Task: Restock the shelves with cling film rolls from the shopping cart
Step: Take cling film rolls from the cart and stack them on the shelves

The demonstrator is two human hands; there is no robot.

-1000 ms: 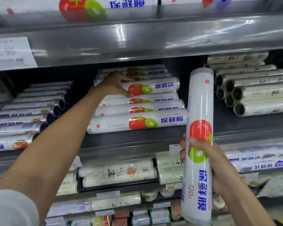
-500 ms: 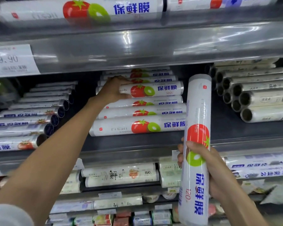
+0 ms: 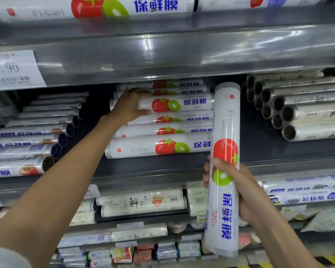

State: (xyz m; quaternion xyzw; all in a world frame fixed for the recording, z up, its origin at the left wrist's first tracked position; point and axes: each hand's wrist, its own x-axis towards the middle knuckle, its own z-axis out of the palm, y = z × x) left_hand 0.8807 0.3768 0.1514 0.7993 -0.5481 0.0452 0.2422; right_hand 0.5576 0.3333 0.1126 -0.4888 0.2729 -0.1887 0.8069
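Nearest to me, my right hand (image 3: 238, 190) is clasped round the middle of a white cling film roll (image 3: 225, 120) printed with a red tomato, a green ring and blue characters. My thumb lies across its front and my fingertips show past its left edge. I hold it upright in front of the shelving, its top end level with the upper rolls of the middle stack.

Below and behind it, cream paper-wrapped rolls (image 3: 141, 204) lie crosswise on a lower shelf.

Further in, my left arm reaches up and across. My left hand (image 3: 130, 107) grips the left end of a second tomato-print roll (image 3: 174, 104), fingers curled over its top. That roll lies crosswise on the stack of matching rolls (image 3: 159, 147) on the dark grey middle shelf (image 3: 162, 167).

To the left of the stack lie slim rolls with dark blue end caps (image 3: 27, 144), ends pointing toward it. To the right is a pile of pale rolls with open dark cores (image 3: 307, 113).

Above, a white price label reading 9.90 (image 3: 12, 69) sits on the glossy shelf edge, and more tomato-print rolls (image 3: 97, 6) lie along the top shelf
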